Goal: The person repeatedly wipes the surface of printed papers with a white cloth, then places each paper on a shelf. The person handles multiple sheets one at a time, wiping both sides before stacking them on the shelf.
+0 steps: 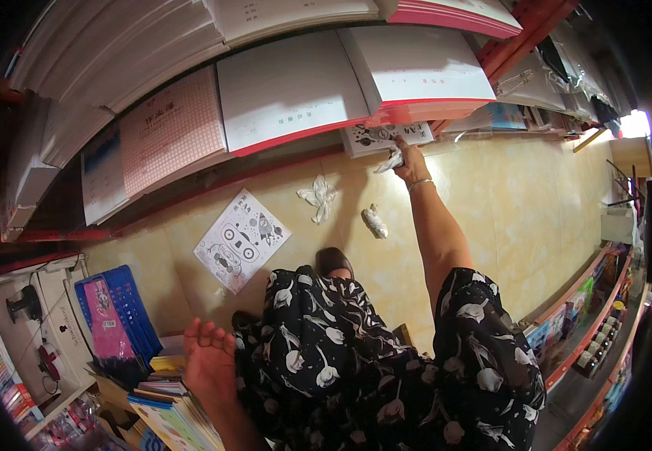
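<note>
My right hand (410,160) reaches to the lowest level of the shelving and is closed on a crumpled white tissue (392,160). Its fingers touch a stack of drawing books with black-and-white covers (368,138). My left hand (209,352) is raised palm up with nothing in it, beside a box of books and booklets (174,414). A drawing book with a robot and rocket cover (242,239) lies flat on the tiled floor. Two more crumpled white tissues (318,197), (375,221) lie on the floor between that book and my right arm.
Stacks of white exercise books (292,84) fill the metal shelving ahead, overhanging the floor. A blue plastic basket (129,310) with a pink packet stands at left. Low shelves with small bottles (596,346) run along the right. My dark shoe (334,262) is near the tissues.
</note>
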Demonstrator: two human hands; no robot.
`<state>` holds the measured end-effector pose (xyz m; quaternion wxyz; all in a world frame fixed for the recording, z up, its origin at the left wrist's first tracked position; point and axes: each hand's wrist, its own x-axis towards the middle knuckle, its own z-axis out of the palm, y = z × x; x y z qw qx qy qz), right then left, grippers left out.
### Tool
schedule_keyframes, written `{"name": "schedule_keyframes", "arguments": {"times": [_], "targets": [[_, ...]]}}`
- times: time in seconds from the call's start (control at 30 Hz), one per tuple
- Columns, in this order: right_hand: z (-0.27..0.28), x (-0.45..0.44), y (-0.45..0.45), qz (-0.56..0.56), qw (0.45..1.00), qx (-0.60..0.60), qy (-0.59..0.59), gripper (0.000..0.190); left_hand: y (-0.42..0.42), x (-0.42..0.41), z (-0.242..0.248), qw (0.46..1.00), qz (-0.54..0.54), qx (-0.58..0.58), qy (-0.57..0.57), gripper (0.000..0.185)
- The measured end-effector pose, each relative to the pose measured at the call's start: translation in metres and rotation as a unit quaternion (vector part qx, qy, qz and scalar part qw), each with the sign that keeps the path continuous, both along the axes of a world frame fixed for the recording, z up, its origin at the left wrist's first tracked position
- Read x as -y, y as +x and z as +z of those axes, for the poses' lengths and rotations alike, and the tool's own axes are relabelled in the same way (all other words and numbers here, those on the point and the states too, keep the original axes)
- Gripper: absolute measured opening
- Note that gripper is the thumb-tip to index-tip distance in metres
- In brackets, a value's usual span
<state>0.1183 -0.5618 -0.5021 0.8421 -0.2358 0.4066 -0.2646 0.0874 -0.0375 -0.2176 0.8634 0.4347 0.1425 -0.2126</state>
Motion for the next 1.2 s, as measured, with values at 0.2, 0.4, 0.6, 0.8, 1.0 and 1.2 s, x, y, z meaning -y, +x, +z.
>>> {"name": "schedule_keyframes", "arguments": {"times": [0.2, 0.4, 0.6, 0.8, 1.0, 1.2], "targets": [[0.010, 0.000, -0.007, 0.037, 0.997, -0.068, -0.031, 0.034, 0.000, 0.001, 0.000, 1.000, -0.002, -0.011, -0.025, 0.045], [0.046, -0.060, -0.037, 0.012, 0.980, 0.008, 0.196, 0.028, 0.000, 0.005, 0.004, 0.998, 0.001, -0.006, -0.064, 0.040], [0.082, -0.168, -0.039, 0.130, 0.928, 0.198, 0.289, 0.037, 0.011, -0.011, 0.002, 0.999, -0.004, -0.027, -0.030, 0.037], [0.092, -0.227, -0.017, 0.341, 0.913, 0.053, 0.217, 0.033, 0.055, -0.048, -0.020, 0.983, -0.036, 0.038, 0.174, 0.033], [0.053, -0.247, 0.003, 0.438, 0.881, -0.042, 0.175, 0.028, 0.074, -0.070, -0.131, 0.968, -0.133, -0.056, 0.205, 0.036], [0.027, -0.261, 0.017, 0.495, 0.805, 0.072, 0.320, 0.040, 0.098, -0.075, -0.222, 0.944, -0.207, -0.179, 0.184, 0.041]]}}
